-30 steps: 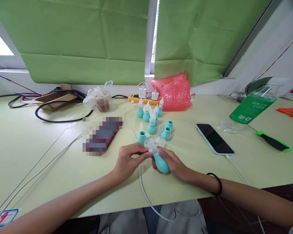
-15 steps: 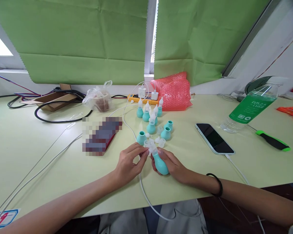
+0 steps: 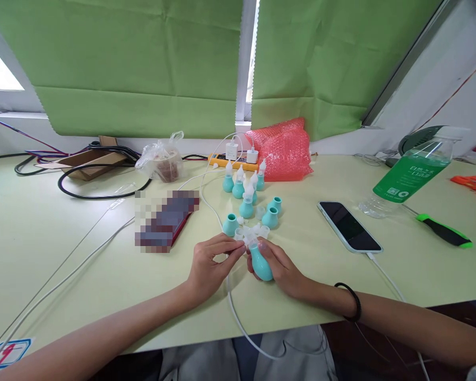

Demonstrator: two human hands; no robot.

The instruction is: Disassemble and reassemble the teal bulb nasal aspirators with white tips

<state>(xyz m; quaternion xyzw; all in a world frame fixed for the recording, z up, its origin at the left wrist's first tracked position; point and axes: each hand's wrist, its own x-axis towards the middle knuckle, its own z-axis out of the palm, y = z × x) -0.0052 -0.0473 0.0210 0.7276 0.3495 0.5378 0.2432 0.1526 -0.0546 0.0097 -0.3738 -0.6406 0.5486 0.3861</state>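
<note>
My right hand [image 3: 281, 267] is wrapped round a turquoise rubber bulb [image 3: 262, 263] of a nasal aspirator, held tilted with its round end toward me. A translucent plastic collar [image 3: 253, 242] sits at the bulb's neck. Thumb and fingers of my left hand [image 3: 216, 262] pinch together beside that neck, on what looks like a small translucent piece mostly hidden by the fingertips. Just beyond my hands lie loose translucent caps [image 3: 264, 232] and an open-mouthed turquoise bulb [image 3: 230, 225]. Two more open bulbs [image 3: 270, 217] stand to the right. Behind them are several aspirators with pointed clear tips [image 3: 246, 203].
A white cable [image 3: 232, 307] runs under my left hand and over the table edge. Phones lie left [image 3: 166, 219] and right [image 3: 349, 226]. Farther right are a tilted bottle [image 3: 410, 174] and a screwdriver [image 3: 444, 230]. A power strip [image 3: 218, 160] and red bubble wrap [image 3: 285, 153] sit behind.
The bulb in my right hand has tipped slightly more upright and its round end has shifted a little away from me. My left fingers stay pinched at its neck.
</note>
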